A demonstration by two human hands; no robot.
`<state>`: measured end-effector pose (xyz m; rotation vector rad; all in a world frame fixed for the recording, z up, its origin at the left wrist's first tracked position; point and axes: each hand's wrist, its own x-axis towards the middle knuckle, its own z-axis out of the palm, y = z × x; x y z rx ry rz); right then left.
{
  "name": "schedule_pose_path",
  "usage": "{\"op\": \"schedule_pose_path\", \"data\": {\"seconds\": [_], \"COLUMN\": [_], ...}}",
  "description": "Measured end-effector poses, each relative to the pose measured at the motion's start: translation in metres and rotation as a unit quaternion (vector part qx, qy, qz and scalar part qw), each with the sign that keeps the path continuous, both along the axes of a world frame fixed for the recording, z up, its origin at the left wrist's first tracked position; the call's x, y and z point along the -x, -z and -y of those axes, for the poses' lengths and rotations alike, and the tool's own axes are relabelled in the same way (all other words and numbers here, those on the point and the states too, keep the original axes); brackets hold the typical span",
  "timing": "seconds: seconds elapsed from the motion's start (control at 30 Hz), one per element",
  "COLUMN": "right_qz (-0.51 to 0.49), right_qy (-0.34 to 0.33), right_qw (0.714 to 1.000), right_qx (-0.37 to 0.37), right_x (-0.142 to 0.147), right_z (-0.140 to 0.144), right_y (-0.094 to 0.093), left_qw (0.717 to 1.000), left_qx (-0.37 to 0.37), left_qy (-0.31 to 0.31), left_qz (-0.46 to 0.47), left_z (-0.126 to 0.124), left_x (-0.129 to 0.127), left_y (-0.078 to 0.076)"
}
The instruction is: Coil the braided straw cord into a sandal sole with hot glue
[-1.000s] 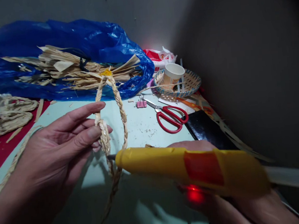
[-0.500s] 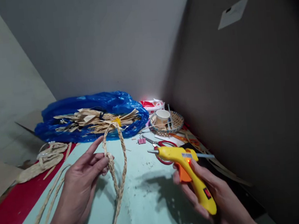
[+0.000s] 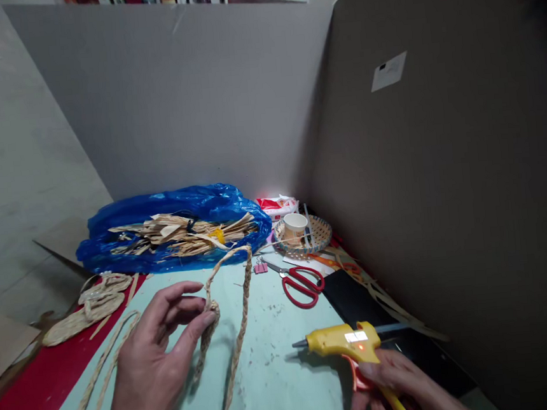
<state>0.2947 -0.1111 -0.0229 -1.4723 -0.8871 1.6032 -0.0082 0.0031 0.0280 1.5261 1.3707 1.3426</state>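
Observation:
Between thumb and fingers, my left hand [image 3: 159, 346] pinches a braided straw cord [image 3: 243, 325]. One end is coiled at my fingertips, and the rest loops up and hangs down toward the near edge of the picture. My right hand [image 3: 389, 380] grips a yellow hot glue gun [image 3: 345, 342] with an orange trigger. Its nozzle points left, apart from the cord, and a small orange light glows on its body. A clear glue stick [image 3: 392, 327] sticks out of its back. Another length of braid [image 3: 91, 387] lies on the table left of my left hand.
A blue plastic bag [image 3: 235, 202] with straw bundles lies at the back. Red-handled scissors [image 3: 304, 286], a pink binder clip [image 3: 260, 268] and a white cup [image 3: 295, 222] in a woven basket [image 3: 322, 232] are beyond the gun. Woven sandals [image 3: 85, 317] lie left; a dark panel [image 3: 447, 215] stands right.
My right hand has lowered the glue gun and moved it right, away from the cord. My left hand and the cord sit lower in view. The camera has tilted up, showing shelves above the panel.

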Motion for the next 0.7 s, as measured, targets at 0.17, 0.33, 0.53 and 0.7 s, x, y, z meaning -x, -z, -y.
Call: {"op": "schedule_pose_path", "data": {"seconds": [0.17, 0.33, 0.53, 0.7], "right_qz": [0.118, 0.547, 0.590, 0.512], "right_qy": [-0.020, -0.052, 0.015, -0.138], "right_qw": [0.992, 0.832, 0.648, 0.617], "right_qx": [0.032, -0.082, -0.482, -0.582], "right_x": [-0.011, -0.020, 0.030, 0.074], "right_z": [0.001, 0.005, -0.029, -0.069], "right_y": [0.000, -0.016, -0.086, -0.111], "left_qw": [0.998, 0.999, 0.997, 0.997], "left_qx": [-0.033, -0.022, 0.035, 0.031], "left_qy": [-0.010, 0.027, 0.067, 0.077], "left_qz": [-0.046, -0.039, 0.004, 0.001], "left_z": [0.005, 0.013, 0.022, 0.022], "left_x": [0.003, 0.003, 0.001, 0.003], "left_y": [0.000, -0.006, 0.001, 0.008]}}
